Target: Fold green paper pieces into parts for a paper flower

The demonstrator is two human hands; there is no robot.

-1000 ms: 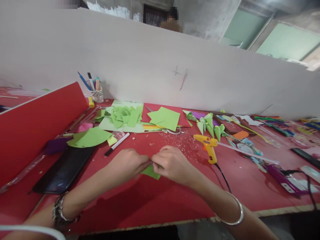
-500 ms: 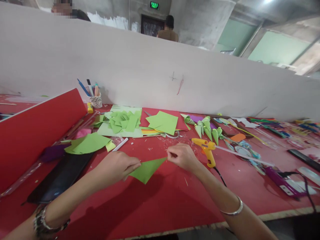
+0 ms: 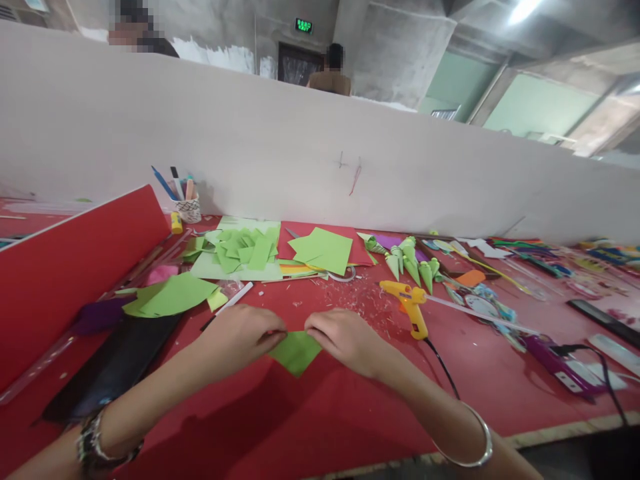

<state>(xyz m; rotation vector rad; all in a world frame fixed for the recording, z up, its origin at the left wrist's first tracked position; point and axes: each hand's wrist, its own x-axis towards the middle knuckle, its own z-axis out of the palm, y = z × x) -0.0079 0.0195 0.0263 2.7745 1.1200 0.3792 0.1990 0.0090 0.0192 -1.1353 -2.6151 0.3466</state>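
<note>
A piece of green paper [image 3: 297, 353] hangs between my two hands above the red tabletop, its lower corner pointing down toward me. My left hand [image 3: 253, 333] pinches its left part, fingers closed. On the other side my right hand [image 3: 345, 337] grips the upper right part, fingers also closed. The fingertips hide the paper's top corners. Beyond my right hand lies a yellow glue gun [image 3: 407, 303] with a clear glue stick in its back. Past my left hand, a white stick [image 3: 240, 294] lies on the table.
Cut green strips [image 3: 245, 248] and green squares [image 3: 327, 250] lie at the back, with rolled green paper cones [image 3: 411, 260] right of them. Left are green sheets [image 3: 173, 295], a black case [image 3: 115, 363], a red board [image 3: 80, 267] and a pen cup [image 3: 189, 208]. A purple device [image 3: 560, 363] sits right.
My hands have come closer together along the paper's upper edge, the right hand moving left and slightly down. Less of the paper shows between them. The view has tilted slightly.
</note>
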